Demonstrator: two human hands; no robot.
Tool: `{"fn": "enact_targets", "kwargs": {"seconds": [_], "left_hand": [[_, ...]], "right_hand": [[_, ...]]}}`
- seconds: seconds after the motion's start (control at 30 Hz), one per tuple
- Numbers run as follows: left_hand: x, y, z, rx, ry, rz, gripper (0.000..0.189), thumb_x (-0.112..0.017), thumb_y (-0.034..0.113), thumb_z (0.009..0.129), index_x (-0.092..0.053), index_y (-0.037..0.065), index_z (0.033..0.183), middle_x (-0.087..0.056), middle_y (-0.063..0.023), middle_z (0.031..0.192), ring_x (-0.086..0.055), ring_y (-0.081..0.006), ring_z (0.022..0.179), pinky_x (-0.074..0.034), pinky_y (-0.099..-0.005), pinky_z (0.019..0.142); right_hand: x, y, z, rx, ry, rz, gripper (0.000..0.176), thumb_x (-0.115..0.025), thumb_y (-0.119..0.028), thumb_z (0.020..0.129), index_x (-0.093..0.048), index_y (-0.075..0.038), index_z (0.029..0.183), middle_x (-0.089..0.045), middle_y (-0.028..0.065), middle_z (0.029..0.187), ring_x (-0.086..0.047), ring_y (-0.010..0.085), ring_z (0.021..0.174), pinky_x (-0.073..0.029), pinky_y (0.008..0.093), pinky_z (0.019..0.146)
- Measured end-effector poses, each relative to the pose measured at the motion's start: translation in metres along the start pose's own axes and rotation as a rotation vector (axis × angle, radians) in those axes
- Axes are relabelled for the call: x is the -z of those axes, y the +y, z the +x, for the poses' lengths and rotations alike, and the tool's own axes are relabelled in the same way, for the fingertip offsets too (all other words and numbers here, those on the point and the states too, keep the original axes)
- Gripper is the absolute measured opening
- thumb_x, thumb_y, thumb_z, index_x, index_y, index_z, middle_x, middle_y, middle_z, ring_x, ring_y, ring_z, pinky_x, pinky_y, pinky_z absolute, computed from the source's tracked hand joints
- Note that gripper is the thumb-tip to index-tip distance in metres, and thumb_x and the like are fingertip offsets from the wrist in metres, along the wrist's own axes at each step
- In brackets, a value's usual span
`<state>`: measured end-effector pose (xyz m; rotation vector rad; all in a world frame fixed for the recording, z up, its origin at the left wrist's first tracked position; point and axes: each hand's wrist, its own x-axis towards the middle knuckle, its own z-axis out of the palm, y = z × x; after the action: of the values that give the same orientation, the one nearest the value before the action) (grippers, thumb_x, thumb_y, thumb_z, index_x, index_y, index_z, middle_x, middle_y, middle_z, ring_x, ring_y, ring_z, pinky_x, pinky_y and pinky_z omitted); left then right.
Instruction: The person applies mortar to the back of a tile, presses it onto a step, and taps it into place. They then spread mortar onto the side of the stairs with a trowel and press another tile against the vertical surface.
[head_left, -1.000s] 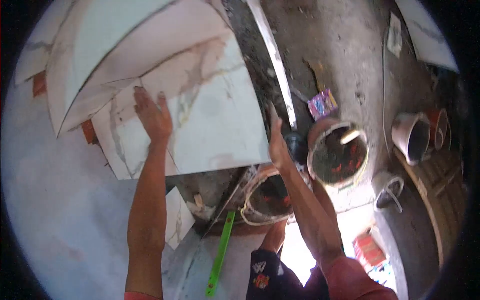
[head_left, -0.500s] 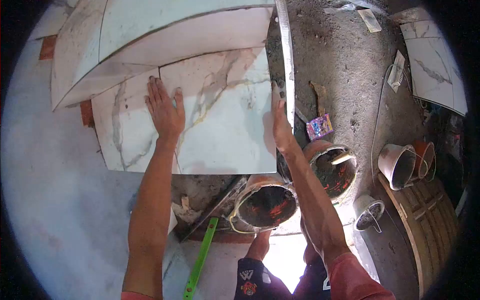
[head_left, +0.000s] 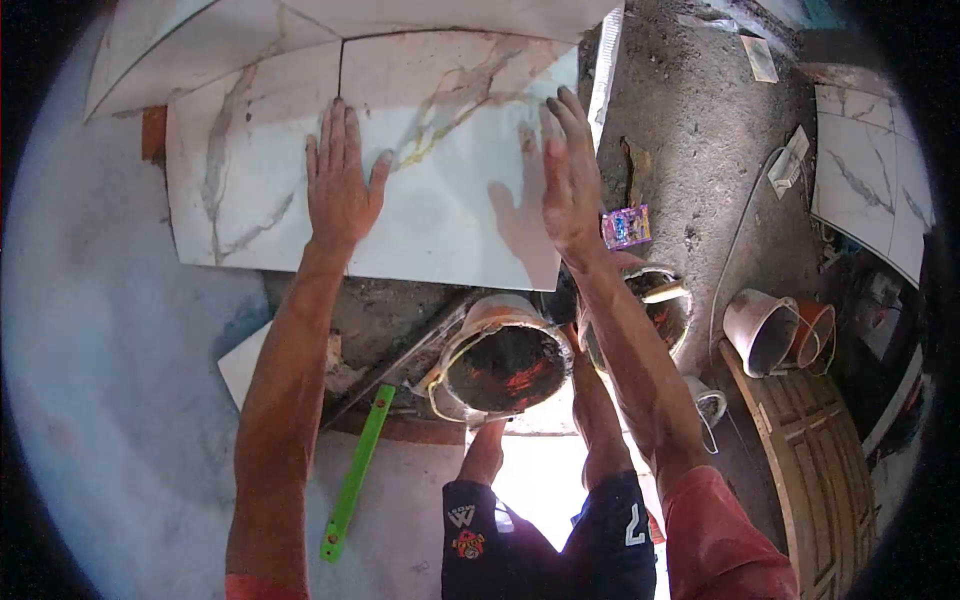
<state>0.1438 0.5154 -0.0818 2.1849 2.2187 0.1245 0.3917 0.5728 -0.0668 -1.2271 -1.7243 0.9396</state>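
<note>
While a bucket [head_left: 500, 362], dark inside, stands just below the tile [head_left: 440, 200], left hand [head_left: 340, 195] lies spread flat on it; right hand [head_left: 570, 190] hovers open, empty.

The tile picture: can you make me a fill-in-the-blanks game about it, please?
1. The left hand lies flat on the big white marbled ___.
2. The right hand throws a dark ___ just beside it.
3. The long level lying on the floor is coloured ___.

Missing words: tile, shadow, green.
</note>
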Motion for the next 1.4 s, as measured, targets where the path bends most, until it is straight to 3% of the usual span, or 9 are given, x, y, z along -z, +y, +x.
{"fn": "enact_targets", "kwargs": {"seconds": [0.1,0.23,0.47,0.53,0.67,0.7,0.77,1.03,1.4], "left_hand": [[0.001,0.0,-0.003,0.009,0.03,-0.035,0.061,-0.04,0.036,0.088,-0.023,-0.002,0.133,-0.018,-0.0128,0.141,-0.014,-0.0261,0.132,-0.011,-0.0435,0.106],[0.001,-0.001,-0.003,0.003,0.046,-0.043,0.06,-0.039,0.036,0.089,-0.022,0.0,0.134,-0.019,-0.0133,0.141,-0.016,-0.0277,0.131,-0.012,-0.0454,0.105],[-0.005,-0.003,-0.004,0.005,0.126,-0.052,0.06,-0.04,0.038,0.088,-0.026,0.003,0.133,-0.022,-0.0109,0.14,-0.019,-0.0238,0.131,-0.014,-0.0434,0.106],[-0.004,-0.004,-0.001,0.012,0.153,-0.052,0.059,-0.042,0.035,0.088,-0.025,0.002,0.133,-0.022,-0.013,0.14,-0.02,-0.0263,0.13,-0.016,-0.0452,0.105],[-0.009,-0.004,-0.008,0.035,0.206,0.001,0.06,-0.038,0.043,0.088,-0.027,0.004,0.133,-0.023,-0.01,0.14,-0.019,-0.023,0.13,-0.015,-0.0424,0.107],[-0.004,-0.001,-0.008,0.043,0.216,-0.003,0.06,-0.036,0.044,0.089,-0.028,0.005,0.133,-0.023,-0.0098,0.14,-0.019,-0.0228,0.13,-0.015,-0.0427,0.107],[0.01,0.003,-0.002,0.077,0.104,-0.022,0.063,-0.038,0.042,0.088,-0.022,0.0,0.133,-0.018,-0.014,0.141,-0.014,-0.0262,0.131,-0.011,-0.0428,0.107],[0.013,0.004,-0.006,0.071,0.033,-0.067,0.065,-0.041,0.037,0.088,-0.02,-0.005,0.132,-0.016,-0.0192,0.14,-0.014,-0.0297,0.131,-0.011,-0.0438,0.106],[0.012,0.005,-0.006,0.042,0.073,-0.039,0.065,-0.039,0.038,0.088,-0.02,-0.006,0.132,-0.018,-0.0202,0.14,-0.016,-0.0302,0.131,-0.012,-0.044,0.106]], "right_hand": [[-0.024,-0.002,0.014,0.227,-0.157,-0.412,0.058,-0.038,-0.046,0.088,-0.038,-0.001,0.125,-0.031,0.0221,0.133,-0.033,0.0347,0.122,-0.02,0.0476,0.102],[-0.052,-0.042,0.049,0.48,-0.067,-0.585,0.056,-0.043,-0.042,0.086,-0.037,-0.007,0.129,-0.029,0.0176,0.136,-0.033,0.0333,0.122,-0.022,0.0492,0.101],[-0.075,-0.007,0.023,0.362,-0.141,-0.677,0.057,-0.045,-0.042,0.086,-0.035,-0.008,0.13,-0.026,0.0195,0.137,-0.03,0.0345,0.124,-0.021,0.0509,0.101],[-0.047,-0.007,0.03,0.427,-0.034,-0.719,0.058,-0.041,-0.048,0.086,-0.044,-0.001,0.119,-0.034,0.0243,0.13,-0.033,0.0357,0.121,-0.026,0.0494,0.097],[0.012,0.02,0.028,-0.064,0.203,-0.577,0.055,-0.04,-0.047,0.086,-0.052,0.005,0.095,-0.055,0.028,0.098,-0.052,0.0384,0.097,-0.04,0.0441,0.08],[0.02,0.025,0.027,-0.058,0.196,-0.576,0.055,-0.04,-0.047,0.086,-0.052,0.005,0.095,-0.055,0.028,0.098,-0.052,0.0384,0.097,-0.04,0.0441,0.08],[0.029,0.025,0.024,-0.507,-0.072,-0.59,0.056,-0.034,-0.048,0.088,-0.051,0.005,0.094,-0.057,0.029,0.085,-0.056,0.0414,0.085,-0.041,0.0477,0.076],[-0.004,0.014,-0.012,-0.3,0.053,-0.708,0.044,-0.031,-0.038,0.091,-0.053,0.0,0.088,-0.057,0.0255,0.062,-0.057,0.0441,0.062,-0.045,0.0504,0.054],[-0.01,0.015,-0.017,-0.303,0.152,-0.657,0.037,-0.034,-0.031,0.091,-0.055,-0.001,0.087,-0.057,0.0265,0.064,-0.057,0.0448,0.064,-0.045,0.0507,0.055]]}}
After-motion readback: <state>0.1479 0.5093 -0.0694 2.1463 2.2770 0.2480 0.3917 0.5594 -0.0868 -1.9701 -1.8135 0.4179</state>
